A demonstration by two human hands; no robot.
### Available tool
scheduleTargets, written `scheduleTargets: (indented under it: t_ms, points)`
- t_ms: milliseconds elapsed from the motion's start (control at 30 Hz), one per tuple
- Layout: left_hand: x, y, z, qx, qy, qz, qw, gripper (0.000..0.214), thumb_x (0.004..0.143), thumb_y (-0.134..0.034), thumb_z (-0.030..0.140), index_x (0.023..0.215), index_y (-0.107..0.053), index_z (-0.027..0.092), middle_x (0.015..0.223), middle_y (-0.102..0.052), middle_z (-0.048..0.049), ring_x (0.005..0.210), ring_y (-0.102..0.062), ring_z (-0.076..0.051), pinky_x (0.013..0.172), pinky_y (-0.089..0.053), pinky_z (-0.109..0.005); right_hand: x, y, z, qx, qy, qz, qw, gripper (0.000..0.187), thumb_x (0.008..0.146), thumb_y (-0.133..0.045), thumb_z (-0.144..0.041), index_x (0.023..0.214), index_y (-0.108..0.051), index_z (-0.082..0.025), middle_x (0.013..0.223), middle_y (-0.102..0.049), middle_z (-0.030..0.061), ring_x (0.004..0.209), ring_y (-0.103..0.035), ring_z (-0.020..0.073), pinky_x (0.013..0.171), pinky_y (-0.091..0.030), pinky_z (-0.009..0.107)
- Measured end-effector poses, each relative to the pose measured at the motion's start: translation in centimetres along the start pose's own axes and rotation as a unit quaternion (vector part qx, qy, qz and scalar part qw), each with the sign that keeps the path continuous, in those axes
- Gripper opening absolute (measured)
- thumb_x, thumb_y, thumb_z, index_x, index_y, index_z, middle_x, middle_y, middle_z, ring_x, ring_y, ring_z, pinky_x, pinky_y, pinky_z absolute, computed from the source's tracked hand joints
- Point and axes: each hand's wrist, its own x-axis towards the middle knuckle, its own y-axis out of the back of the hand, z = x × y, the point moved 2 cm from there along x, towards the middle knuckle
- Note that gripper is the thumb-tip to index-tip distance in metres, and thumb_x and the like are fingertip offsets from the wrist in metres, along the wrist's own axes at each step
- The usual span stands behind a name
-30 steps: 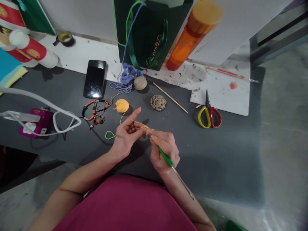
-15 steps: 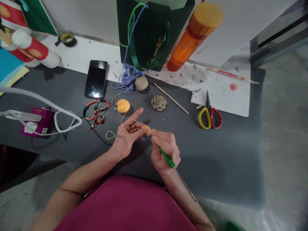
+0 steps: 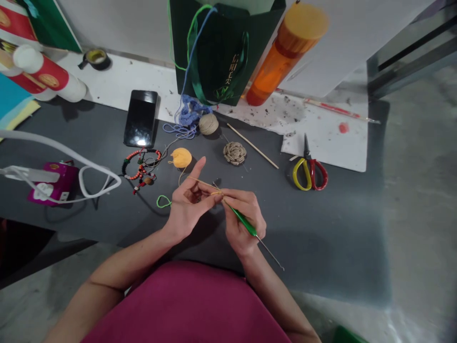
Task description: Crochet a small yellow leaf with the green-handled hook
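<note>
My left hand [image 3: 187,206] pinches a yellow thread [image 3: 200,182] between thumb and fingers, with the index finger raised and the thread running over it. My right hand [image 3: 244,219] grips a green-handled crochet hook [image 3: 244,223], whose metal tip pokes past the thread near my left fingertips. The thread leads back to a small yellow yarn ball [image 3: 181,156] on the dark table [image 3: 321,228]. Both hands meet just above the table's near edge.
A tan crocheted rosette [image 3: 234,153], tan yarn ball [image 3: 208,123], blue yarn [image 3: 189,113], wooden stick [image 3: 253,138], beaded bracelets [image 3: 141,167], phone [image 3: 141,117] and yellow-red scissors [image 3: 310,167] lie beyond my hands. A green bag [image 3: 221,47] and orange bottle [image 3: 285,52] stand behind.
The hook's tip has pushed forward past the thread, and my right hand has shifted slightly up and left. My left hand keeps its pinch.
</note>
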Motion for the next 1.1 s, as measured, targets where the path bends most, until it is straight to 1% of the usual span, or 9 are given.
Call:
scheduleTargets:
  t_ms: [67, 200, 433, 500, 567, 667, 767, 933, 1100]
  points:
    - [-0.1, 0.0, 0.0, 0.014, -0.021, 0.010, 1.000, 0.081, 0.070, -0.091, 0.019, 0.145, -0.063, 0.028, 0.075, -0.075, 0.0031, 0.071, -0.064, -0.014, 0.068, -0.051, -0.026, -0.1, -0.1, 0.0, 0.021, -0.030, -0.004, 0.999, 0.021, 0.094, -0.068, -0.014, 0.111, -0.068, -0.026, 0.102, -0.081, 0.0044, 0.089, -0.078, 0.0198, 0.075, -0.065, 0.038]
    - [-0.5, -0.2, 0.2, 0.051, -0.072, 0.036, 0.995, 0.088, 0.072, -0.091, 0.018, 0.151, -0.056, 0.032, 0.076, -0.075, 0.0033, 0.071, -0.065, -0.015, 0.066, -0.049, -0.028, 0.0, -0.2, -0.4, 0.048, -0.046, -0.005, 0.998, 0.013, 0.098, -0.061, -0.020, 0.110, -0.066, -0.025, 0.101, -0.078, 0.0063, 0.092, -0.076, 0.0211, 0.078, -0.064, 0.040]
    - [-0.6, -0.3, 0.5, 0.067, -0.083, 0.036, 0.994, 0.089, 0.076, -0.089, 0.020, 0.155, -0.050, 0.032, 0.078, -0.075, 0.0022, 0.071, -0.066, -0.017, 0.069, -0.052, -0.030, -0.2, -0.6, -0.6, 0.098, -0.150, 0.013, 0.984, 0.024, 0.094, -0.063, -0.010, 0.112, -0.064, -0.026, 0.102, -0.077, 0.0040, 0.097, -0.075, 0.0181, 0.085, -0.064, 0.037]
    - [-0.4, -0.2, 0.3, 0.026, -0.066, 0.021, 0.997, 0.090, 0.076, -0.089, 0.022, 0.156, -0.049, 0.031, 0.078, -0.075, 0.0035, 0.071, -0.065, -0.015, 0.070, -0.052, -0.028, -0.4, -0.7, -0.4, 0.105, -0.157, 0.020, 0.982, 0.027, 0.093, -0.065, -0.008, 0.113, -0.066, -0.026, 0.102, -0.078, 0.0035, 0.098, -0.076, 0.0178, 0.085, -0.064, 0.037]
    - [0.0, -0.2, 0.0, -0.045, -0.024, -0.006, 0.999, 0.093, 0.075, -0.090, 0.022, 0.158, -0.047, 0.031, 0.075, -0.074, 0.0061, 0.071, -0.066, -0.012, 0.073, -0.052, -0.025, -0.4, -0.7, -0.3, 0.116, -0.151, 0.026, 0.981, 0.025, 0.093, -0.066, -0.008, 0.110, -0.069, -0.026, 0.102, -0.080, 0.0032, 0.096, -0.077, 0.0180, 0.084, -0.065, 0.037]
    - [0.4, -0.2, -0.5, -0.147, 0.071, -0.043, 0.986, 0.099, 0.072, -0.091, 0.020, 0.159, -0.044, 0.029, 0.071, -0.072, 0.0091, 0.070, -0.066, -0.008, 0.075, -0.052, -0.020, -0.3, -0.6, 0.1, 0.144, -0.162, 0.047, 0.975, 0.018, 0.094, -0.067, -0.012, 0.104, -0.072, -0.026, 0.097, -0.081, 0.0031, 0.091, -0.078, 0.0189, 0.079, -0.065, 0.038]
    - [0.5, -0.1, -0.8, -0.192, 0.139, -0.056, 0.970, 0.105, 0.070, -0.092, 0.016, 0.161, -0.041, 0.029, 0.071, -0.072, 0.0102, 0.069, -0.067, -0.007, 0.075, -0.051, -0.020, -0.4, -0.7, 0.5, 0.178, -0.195, 0.063, 0.962, 0.010, 0.096, -0.065, -0.019, 0.101, -0.071, -0.026, 0.092, -0.081, 0.0024, 0.089, -0.079, 0.0199, 0.075, -0.066, 0.038]
    - [0.5, 0.0, -0.9, -0.205, 0.169, -0.062, 0.962, 0.107, 0.070, -0.092, 0.014, 0.162, -0.039, 0.028, 0.072, -0.071, 0.0110, 0.070, -0.067, -0.008, 0.075, -0.052, -0.020, -0.6, -0.5, 0.7, 0.187, -0.218, 0.068, 0.955, 0.005, 0.099, -0.063, -0.024, 0.101, -0.066, -0.026, 0.089, -0.081, 0.0009, 0.088, -0.080, 0.0194, 0.072, -0.065, 0.035]
    - [0.5, 0.0, -0.7, -0.196, 0.157, -0.068, 0.965, 0.114, 0.070, -0.092, 0.016, 0.165, -0.030, 0.026, 0.070, -0.072, 0.0106, 0.070, -0.068, -0.008, 0.075, -0.052, -0.020, -0.7, 0.0, 0.6, 0.156, -0.241, 0.072, 0.955, 0.004, 0.100, -0.061, -0.025, 0.103, -0.063, -0.025, 0.085, -0.081, 0.0001, 0.077, -0.079, 0.0164, 0.061, -0.058, 0.028]
